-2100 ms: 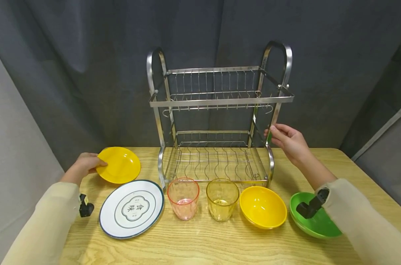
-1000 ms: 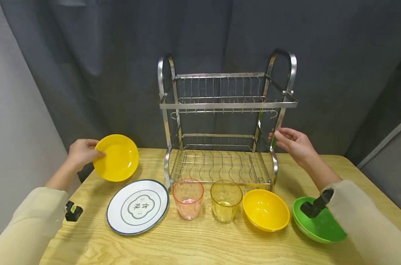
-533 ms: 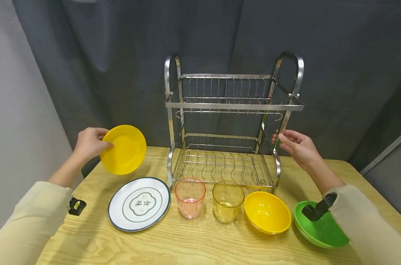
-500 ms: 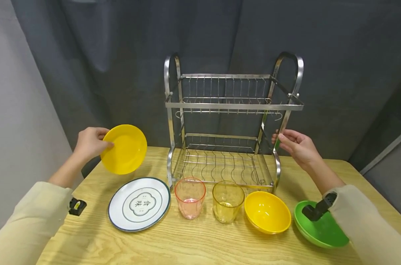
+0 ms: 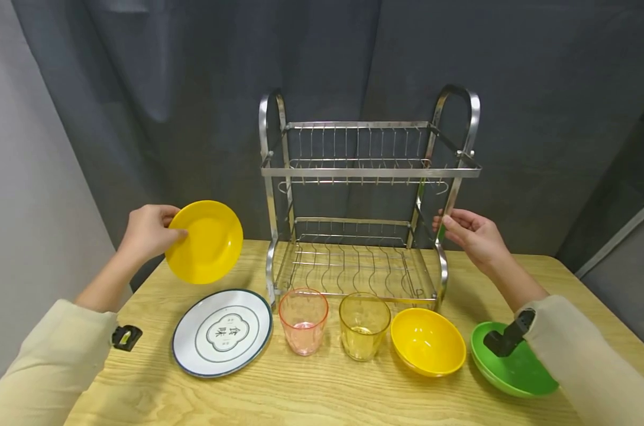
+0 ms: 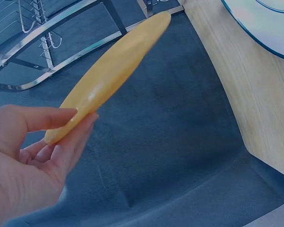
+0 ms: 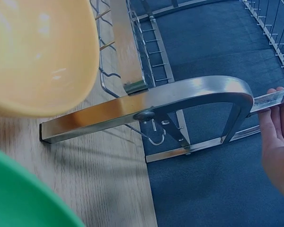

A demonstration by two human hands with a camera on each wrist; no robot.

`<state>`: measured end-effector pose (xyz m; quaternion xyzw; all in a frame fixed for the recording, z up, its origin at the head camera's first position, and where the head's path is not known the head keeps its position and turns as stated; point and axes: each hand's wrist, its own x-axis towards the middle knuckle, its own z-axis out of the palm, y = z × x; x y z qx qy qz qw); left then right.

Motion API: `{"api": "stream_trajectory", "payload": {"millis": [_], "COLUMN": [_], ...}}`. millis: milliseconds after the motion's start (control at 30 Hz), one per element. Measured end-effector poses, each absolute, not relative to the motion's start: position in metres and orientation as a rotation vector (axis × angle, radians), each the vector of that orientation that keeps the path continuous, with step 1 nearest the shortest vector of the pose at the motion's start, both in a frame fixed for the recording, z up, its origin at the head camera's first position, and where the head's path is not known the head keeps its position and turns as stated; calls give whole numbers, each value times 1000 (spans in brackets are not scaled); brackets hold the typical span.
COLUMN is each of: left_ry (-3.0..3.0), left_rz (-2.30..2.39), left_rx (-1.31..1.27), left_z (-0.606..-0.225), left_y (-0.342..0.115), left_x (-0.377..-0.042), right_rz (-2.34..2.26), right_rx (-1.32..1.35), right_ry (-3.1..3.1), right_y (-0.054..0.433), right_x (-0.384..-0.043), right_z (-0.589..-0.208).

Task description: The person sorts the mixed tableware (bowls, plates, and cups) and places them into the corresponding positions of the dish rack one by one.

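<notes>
My left hand [image 5: 151,232] pinches the left rim of a yellow plate [image 5: 211,242], thumb on its face and fingers behind. Tilted up toward me, the plate is held above the table, left of the dish rack. In the left wrist view the same plate [image 6: 113,66] appears nearly edge-on between thumb and fingers. My right hand [image 5: 473,235] grips the right front post of the two-tier metal dish rack [image 5: 371,173]. The right wrist view shows that hand [image 7: 280,127] at the right edge, fingers round the post [image 7: 270,100].
A white plate with a blue rim [image 5: 185,337] lies front left. Along the rack's front stand a pink glass [image 5: 303,331], a yellow glass [image 5: 361,334], a yellow bowl [image 5: 427,343] and a green bowl [image 5: 518,370]. A dark curtain [image 5: 204,106] hangs behind the wooden table [image 5: 300,393].
My left hand has lifted the yellow plate off the table, tilted it upright and brought it slightly right. The right hand keeps its grip on the rack. The head view has shifted a little.
</notes>
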<state>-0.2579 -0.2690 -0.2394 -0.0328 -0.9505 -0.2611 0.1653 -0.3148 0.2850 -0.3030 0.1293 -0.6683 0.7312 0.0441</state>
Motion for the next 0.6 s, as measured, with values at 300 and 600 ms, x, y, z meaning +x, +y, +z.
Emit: {"api": "stream_trajectory", "payload": {"millis": [300, 600], "left_ry": [-2701, -2641], "left_rz": [-742, -742], "left_rx": [-47, -45], "left_z": [-233, -220], "left_y": [-269, -261], "left_x": [-253, -238], "right_rz": [2234, 2224], "right_rx": [382, 384], "right_ry": [-2011, -1956], "right_y": [284, 280], "right_x": [-314, -316], "right_z": [-307, -311]}}
